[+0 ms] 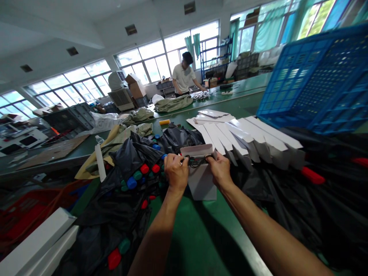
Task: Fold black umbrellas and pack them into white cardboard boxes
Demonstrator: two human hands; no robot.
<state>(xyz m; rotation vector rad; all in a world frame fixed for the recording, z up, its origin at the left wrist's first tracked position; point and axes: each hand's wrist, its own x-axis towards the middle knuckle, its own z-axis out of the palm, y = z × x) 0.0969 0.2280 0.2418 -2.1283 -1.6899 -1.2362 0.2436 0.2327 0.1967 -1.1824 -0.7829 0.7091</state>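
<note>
In front of me a white cardboard box (202, 186) stands on the green table with its top end open and a flap raised. A black cord (197, 160) lies across the opening, between my two hands. My left hand (176, 173) is closed at the box's left edge, with the cord at its fingertips. On the other side, my right hand (220, 168) is closed on the box's right edge, its thumb against the cord's end. What lies deeper in the box is hidden. Black-wrapped items with red, blue and green ends (132, 182) lie left of my left hand.
Flat white cartons (244, 134) fan out beyond my right hand, near a blue plastic crate (290, 92). Black bags (287, 203) lie at right. Long white boxes (37, 241) sit lower left, near a red crate (31, 207). Another person (182, 78) stands across the table.
</note>
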